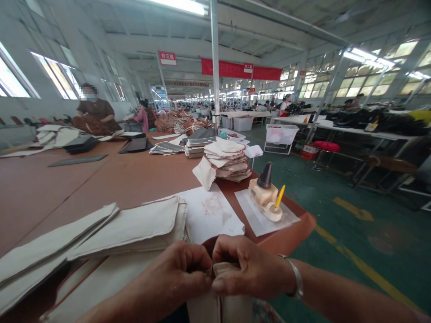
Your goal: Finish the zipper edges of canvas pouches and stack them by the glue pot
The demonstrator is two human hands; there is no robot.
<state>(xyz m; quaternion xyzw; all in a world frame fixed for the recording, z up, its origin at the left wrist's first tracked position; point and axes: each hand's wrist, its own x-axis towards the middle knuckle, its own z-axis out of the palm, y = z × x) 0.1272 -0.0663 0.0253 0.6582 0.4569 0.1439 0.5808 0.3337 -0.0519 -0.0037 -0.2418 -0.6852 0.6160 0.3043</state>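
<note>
Close to my body, my left hand (178, 276) and my right hand (240, 267) meet with fingers pinched on a cream fabric piece (204, 309) that has a brown edge. The thumbs almost touch, and the fingers cover the spot they grip. A silvery bracelet circles my right wrist. Left of my hands lie stacked cream fabric panels (134, 226). Beyond my hands, a white sheet (210, 208) with brown smudges rests on the table. A glue container with a black cone cap (265, 177) stands on paper at the right, with a yellow-handled tool (279, 197) in its small cup.
The brown-covered table (101, 188) ends at a corner on the right, above a green floor. A pile of cream pieces (225, 159) stands farther back, near dark grey panels (134, 145). Across the table a person (96, 107) handles brown material. A red stool (326, 146) stands to the right.
</note>
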